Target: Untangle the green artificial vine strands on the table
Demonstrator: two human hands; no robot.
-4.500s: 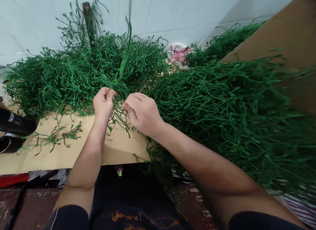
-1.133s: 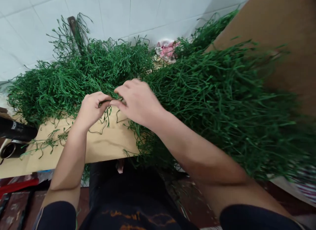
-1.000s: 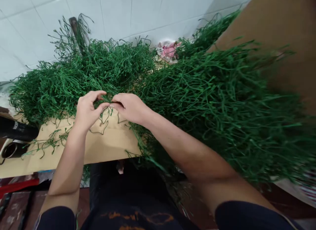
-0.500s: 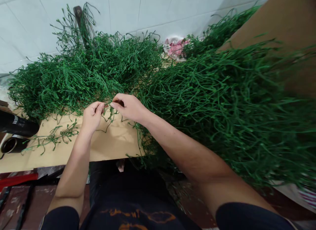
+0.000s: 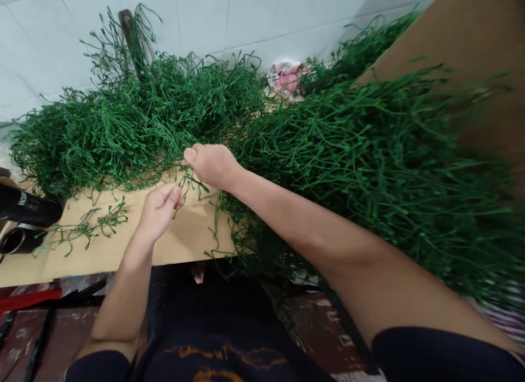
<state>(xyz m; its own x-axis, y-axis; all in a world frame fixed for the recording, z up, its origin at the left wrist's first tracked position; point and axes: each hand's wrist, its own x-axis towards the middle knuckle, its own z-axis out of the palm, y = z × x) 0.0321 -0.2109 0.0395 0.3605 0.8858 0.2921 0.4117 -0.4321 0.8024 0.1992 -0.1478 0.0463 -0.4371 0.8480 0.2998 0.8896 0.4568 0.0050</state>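
Note:
Thin green stems with small tips form a long heap (image 5: 102, 135) at the back left and a larger heap (image 5: 348, 168) on the right. My left hand (image 5: 161, 207) is closed over the tan sheet (image 5: 164, 250), with a green stem at its fingertips. My right hand (image 5: 211, 163) is closed between the two heaps, its thumb and fingers pressed together; stems hang just below it, and what it grips is too small to make out. A few loose stems (image 5: 90, 226) lie on the sheet to the left.
At the left edge are a black bottle (image 5: 30, 204) and a black cup (image 5: 18, 239). A pink and white cloth (image 5: 287, 80) lies by the tiled wall. A brown board (image 5: 459, 53) leans at the right, and a dark wooden post (image 5: 130, 37) stands behind the left heap.
My hands have moved apart. The left has come down and slightly right, toward me; the right has risen slightly, its fingers now closed tighter.

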